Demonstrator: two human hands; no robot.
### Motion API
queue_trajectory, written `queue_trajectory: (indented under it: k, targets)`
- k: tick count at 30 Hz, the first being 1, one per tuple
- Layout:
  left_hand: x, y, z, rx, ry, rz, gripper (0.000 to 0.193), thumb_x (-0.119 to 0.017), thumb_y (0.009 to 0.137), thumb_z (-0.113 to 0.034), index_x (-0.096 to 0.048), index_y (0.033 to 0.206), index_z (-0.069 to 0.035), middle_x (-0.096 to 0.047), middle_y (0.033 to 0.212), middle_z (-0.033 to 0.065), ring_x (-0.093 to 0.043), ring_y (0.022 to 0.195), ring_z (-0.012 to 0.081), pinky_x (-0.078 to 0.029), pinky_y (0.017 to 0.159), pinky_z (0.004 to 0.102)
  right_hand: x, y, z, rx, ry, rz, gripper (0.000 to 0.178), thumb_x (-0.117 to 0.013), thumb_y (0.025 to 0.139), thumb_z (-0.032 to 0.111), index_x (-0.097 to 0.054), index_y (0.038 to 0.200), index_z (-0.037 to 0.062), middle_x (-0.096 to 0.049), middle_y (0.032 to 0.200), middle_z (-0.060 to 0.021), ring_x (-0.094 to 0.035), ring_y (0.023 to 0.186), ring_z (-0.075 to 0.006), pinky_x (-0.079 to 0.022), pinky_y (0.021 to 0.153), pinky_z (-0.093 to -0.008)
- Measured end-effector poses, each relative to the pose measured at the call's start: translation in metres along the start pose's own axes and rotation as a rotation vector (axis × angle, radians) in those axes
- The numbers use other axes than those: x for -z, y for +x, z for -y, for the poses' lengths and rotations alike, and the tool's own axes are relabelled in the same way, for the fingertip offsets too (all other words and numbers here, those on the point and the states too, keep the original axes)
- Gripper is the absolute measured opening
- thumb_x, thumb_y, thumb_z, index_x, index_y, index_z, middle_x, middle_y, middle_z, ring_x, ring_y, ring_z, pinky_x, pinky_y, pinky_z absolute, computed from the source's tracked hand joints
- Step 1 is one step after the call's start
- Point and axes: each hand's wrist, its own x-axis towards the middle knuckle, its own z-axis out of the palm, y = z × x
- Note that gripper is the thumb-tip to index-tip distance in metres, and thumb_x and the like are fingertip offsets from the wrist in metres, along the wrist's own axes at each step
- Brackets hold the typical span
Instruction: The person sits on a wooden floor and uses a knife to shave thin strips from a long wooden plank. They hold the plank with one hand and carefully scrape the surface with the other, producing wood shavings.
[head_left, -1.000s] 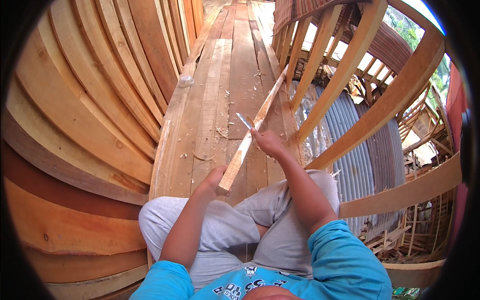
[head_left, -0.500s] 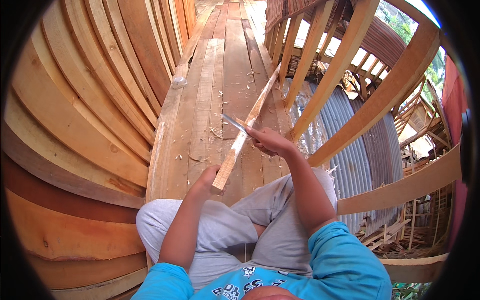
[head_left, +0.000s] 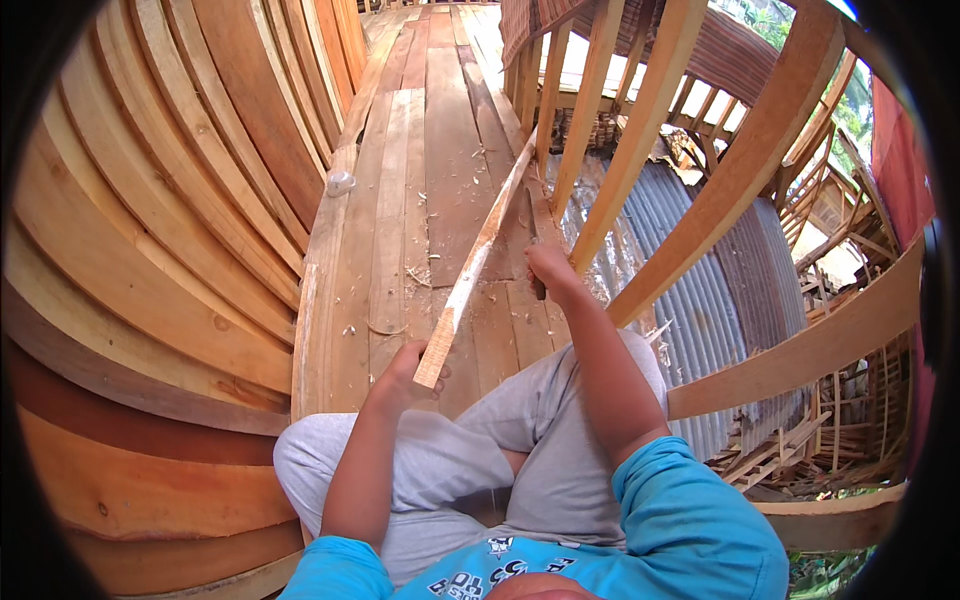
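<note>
A long wooden stick (head_left: 470, 278), partly shaved pale along its middle, slants away from me across the plank floor. Its near end lies in my left hand (head_left: 404, 374), with the fingers curled round it from below. To the right of the stick, my right hand (head_left: 551, 266) is closed on the handle of a knife (head_left: 540, 290). Most of the blade is hidden or too hard to make out at this angle. The knife is apart from the stick. The stick's far end reaches the base of the slatted railing.
Plank floor (head_left: 385, 230) with scattered wood shavings (head_left: 418, 275) stretches ahead. Curved boards (head_left: 190, 240) wall the left side. At right stand wooden railing slats (head_left: 640, 140), with corrugated metal sheets (head_left: 665, 290) beyond them. A small pale object (head_left: 341, 183) lies by the left boards.
My right hand has moved the knife off the stick to the right. The blade lay across the stick before. My left hand still grips the near end; the view has shifted slightly.
</note>
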Motion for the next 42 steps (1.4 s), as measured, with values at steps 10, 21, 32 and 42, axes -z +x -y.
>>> queue_trajectory:
  k: [10, 21, 32, 42]
  targets:
    - [-0.025, 0.012, -0.011, 0.074, -0.112, 0.07, 0.055, -0.039, 0.099, -0.053, -0.055, 0.105, 0.0, -0.056, 0.067, 0.0052, -0.056, 0.051, 0.0165, -0.047, 0.043, 0.0286, -0.014, -0.027, -0.01, 0.447, -0.481, 0.328, 0.032, -0.069, 0.087, 0.029, -0.065, 0.103, 0.001, -0.065, 0.081, -0.0104, -0.063, 0.069, -0.0196, -0.05, 0.061, -0.0346]
    - [-0.003, 0.0, 0.0, 0.008, -0.029, 0.046, 0.043, -0.037, 0.101, -0.04, -0.055, 0.101, -0.001, -0.054, 0.063, 0.0038, -0.052, 0.047, 0.0117, -0.043, 0.04, 0.0248, -0.062, -0.044, -0.038, 0.559, -0.844, -0.212, 0.057, -0.034, 0.099, 0.041, -0.068, 0.076, 0.0014, -0.067, 0.083, -0.0263, -0.064, 0.082, -0.046, -0.05, 0.079, -0.0542]
    - [0.002, -0.018, -0.009, -0.119, 0.099, -0.079, 0.039, -0.036, 0.102, -0.034, -0.058, 0.097, -0.002, -0.056, 0.063, 0.0048, -0.054, 0.046, 0.0123, -0.044, 0.039, 0.0265, -0.084, -0.06, -0.031, 0.656, -0.833, -0.193, 0.048, -0.042, 0.095, 0.033, -0.067, 0.069, 0.0001, -0.066, 0.076, -0.0258, -0.064, 0.074, -0.0465, -0.05, 0.075, -0.0548]
    - [0.02, 0.017, 0.006, -0.222, 0.186, -0.213, 0.039, -0.034, 0.104, -0.031, -0.06, 0.101, -0.003, -0.062, 0.072, 0.007, -0.06, 0.057, 0.014, -0.049, 0.046, 0.0299, -0.075, -0.043, -0.017, 0.703, -1.017, -0.02, 0.061, -0.03, 0.101, 0.039, -0.069, 0.079, -0.0034, -0.066, 0.085, -0.0306, -0.065, 0.083, -0.045, -0.05, 0.079, -0.0542]
